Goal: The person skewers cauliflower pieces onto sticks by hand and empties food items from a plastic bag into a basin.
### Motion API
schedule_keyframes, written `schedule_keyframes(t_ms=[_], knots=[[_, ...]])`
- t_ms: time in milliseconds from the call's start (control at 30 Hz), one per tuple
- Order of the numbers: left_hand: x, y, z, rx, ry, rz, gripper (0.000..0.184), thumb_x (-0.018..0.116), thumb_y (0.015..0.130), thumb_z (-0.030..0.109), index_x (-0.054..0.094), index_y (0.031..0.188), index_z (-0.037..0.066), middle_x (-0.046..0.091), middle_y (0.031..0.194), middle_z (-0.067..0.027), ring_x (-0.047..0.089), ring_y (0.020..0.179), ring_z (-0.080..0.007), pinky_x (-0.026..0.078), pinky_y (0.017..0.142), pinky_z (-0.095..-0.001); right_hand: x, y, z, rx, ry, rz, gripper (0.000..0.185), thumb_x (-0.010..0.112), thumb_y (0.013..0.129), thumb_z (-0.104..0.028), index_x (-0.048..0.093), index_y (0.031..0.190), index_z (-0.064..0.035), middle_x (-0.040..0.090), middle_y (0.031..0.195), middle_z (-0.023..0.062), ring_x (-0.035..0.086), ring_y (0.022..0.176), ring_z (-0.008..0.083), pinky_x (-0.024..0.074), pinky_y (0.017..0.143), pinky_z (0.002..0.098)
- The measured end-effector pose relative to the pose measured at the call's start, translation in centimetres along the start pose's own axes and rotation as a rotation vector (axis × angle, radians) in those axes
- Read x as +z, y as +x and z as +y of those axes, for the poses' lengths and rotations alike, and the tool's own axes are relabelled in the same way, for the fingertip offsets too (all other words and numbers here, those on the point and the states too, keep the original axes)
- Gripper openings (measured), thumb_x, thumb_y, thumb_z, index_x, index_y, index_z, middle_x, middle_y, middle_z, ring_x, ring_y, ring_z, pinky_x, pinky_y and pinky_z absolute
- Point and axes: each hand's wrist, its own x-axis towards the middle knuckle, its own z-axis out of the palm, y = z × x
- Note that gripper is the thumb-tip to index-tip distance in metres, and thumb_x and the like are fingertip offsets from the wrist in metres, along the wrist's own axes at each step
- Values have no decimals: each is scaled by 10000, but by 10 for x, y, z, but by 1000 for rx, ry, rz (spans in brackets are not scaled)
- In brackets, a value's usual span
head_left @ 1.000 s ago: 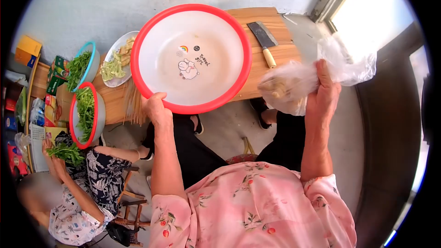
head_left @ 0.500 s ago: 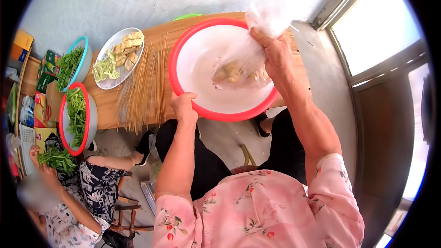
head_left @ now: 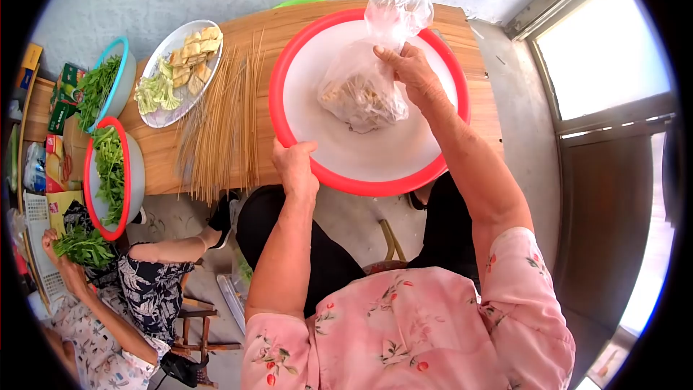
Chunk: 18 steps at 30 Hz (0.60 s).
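Note:
A large white basin (head_left: 368, 186) with a red rim sits at the table's near edge. My left hand (head_left: 296, 167) grips its rim at the lower left, thumb over the edge. In the basin's middle is a clear plastic bag (head_left: 361, 94) with pale yellowish-brown pieces inside, too blurred by the plastic to name. My right hand (head_left: 410, 71) pinches the gathered neck of this bag, and its loose top stands up above my fingers. To the left of the basin lie many thin wooden skewers (head_left: 227, 123).
An oval plate (head_left: 172, 121) of sliced pieces and pale green vegetable stands on the wooden table (head_left: 162, 170). Further left are a blue-rimmed basin (head_left: 128, 87) and a red-rimmed basin (head_left: 135, 177) of greens. At lower left a seated person's hand (head_left: 52, 242) holds leafy greens.
My right hand has moved slightly left and down with the bag, which now sits lower and more upright in the basin. My left hand stays on the rim.

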Motion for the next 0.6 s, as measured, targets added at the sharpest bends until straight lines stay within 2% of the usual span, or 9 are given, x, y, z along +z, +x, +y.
schedule_keyframes(t_ms=[67,167,233,367,433,467,533,567,600], knots=[[0,0,-1,16,-7,2,495,559,638,-126,492,1122,-41,576,1051,-124,565,937,-230,444,845,-340,-4,-9,0,-34,-64,-23,378,745,759,-204,591,1010,33,607,820,74,535,686,132,439,571,289],[5,-4,2,28,36,43,613,549,645,-121,403,1237,-52,537,1130,-142,552,990,-247,429,882,-339,-3,-18,9,-43,-132,-82,398,738,767,-221,594,1047,23,621,866,80,549,717,134,449,583,291],[7,-10,4,93,66,105,720,546,671,-101,274,1336,-53,442,1256,-158,460,1149,-261,368,965,-343,1,-22,15,45,-171,-72,347,717,782,-209,614,1017,26,635,867,85,563,713,137,459,593,279],[10,-11,-1,265,223,219,709,544,718,-84,261,1362,4,386,1298,-191,462,1149,-278,369,973,-367,9,-23,14,69,-91,-1,289,693,803,-185,626,976,36,638,834,78,559,676,131,456,586,262],[10,-13,5,634,579,225,696,556,738,-51,275,1371,9,296,1372,-217,410,1214,-288,315,1019,-360,12,-26,2,89,49,93,236,664,829,-162,634,949,38,635,806,64,554,652,121,448,575,250],[13,-14,11,641,579,226,696,556,738,-51,275,1371,9,296,1372,-217,410,1214,-288,315,1019,-360,10,-23,0,83,53,91,236,664,829,-162,634,949,38,635,806,64,554,652,121,448,575,250],[19,-17,23,807,812,99,664,572,745,-23,321,1358,16,328,1370,-223,405,1221,-299,291,1036,-378,-1,-14,-1,12,265,68,204,640,847,-142,637,954,32,633,810,58,557,657,122,448,578,246],[21,-12,24,810,813,97,664,572,745,-23,321,1358,16,328,1370,-223,405,1221,-299,291,1036,-378,-3,-11,-6,4,289,69,198,636,850,-136,638,962,27,637,820,55,564,663,120,458,591,253],[25,-4,24,707,728,-14,644,579,733,-3,351,1335,10,368,1342,-205,389,1228,-296,310,1023,-386,-3,-10,-10,0,290,69,198,636,850,-136,638,962,27,637,820,55,564,663,120,458,591,253]])
